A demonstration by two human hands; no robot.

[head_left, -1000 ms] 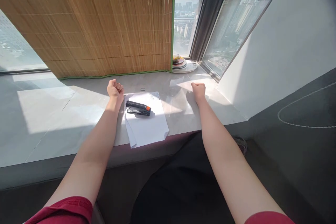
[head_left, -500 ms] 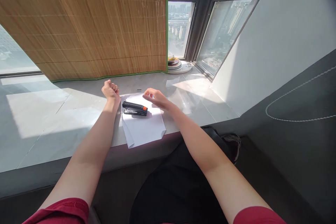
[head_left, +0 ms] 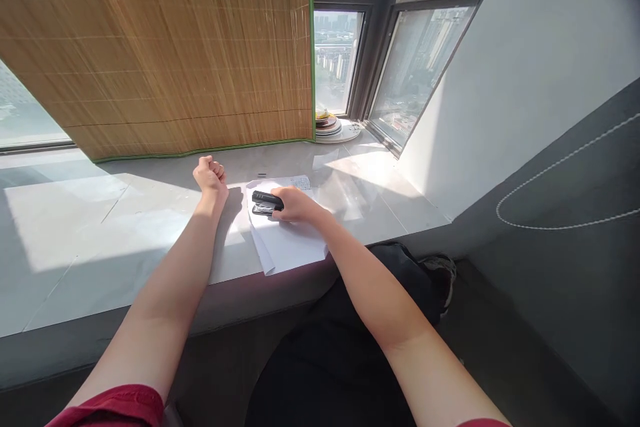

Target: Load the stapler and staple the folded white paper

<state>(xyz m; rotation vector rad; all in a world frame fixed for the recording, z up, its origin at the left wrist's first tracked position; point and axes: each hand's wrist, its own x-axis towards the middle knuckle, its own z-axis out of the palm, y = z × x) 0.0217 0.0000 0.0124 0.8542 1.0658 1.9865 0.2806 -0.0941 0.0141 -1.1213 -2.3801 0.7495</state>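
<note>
My right hand (head_left: 295, 204) is wrapped round the near-right end of a black stapler (head_left: 267, 199), whose other end points left. The hand hides its orange part. Beneath the stapler lie white paper sheets (head_left: 295, 243), with a curled left edge and a printed strip (head_left: 301, 182) showing at the far side. My left hand (head_left: 210, 175) is closed in a fist on the sill, left of the paper and apart from it; nothing shows out of it. Two small dark strips (head_left: 262, 175) lie just beyond the paper.
The tiled window sill (head_left: 150, 220) ends in a front edge above my dark-clothed leg (head_left: 340, 360). A bamboo blind (head_left: 200, 53) hangs behind. Stacked plates (head_left: 329, 125) stand in the window corner. Clear plastic (head_left: 343, 197) lies right of the paper; a bead chain (head_left: 550, 228) hangs at right.
My right hand has come down and closed on the stapler. Stapler and paper have slid to the right, away from my left fist, which stays in place. The view has shifted slightly.
</note>
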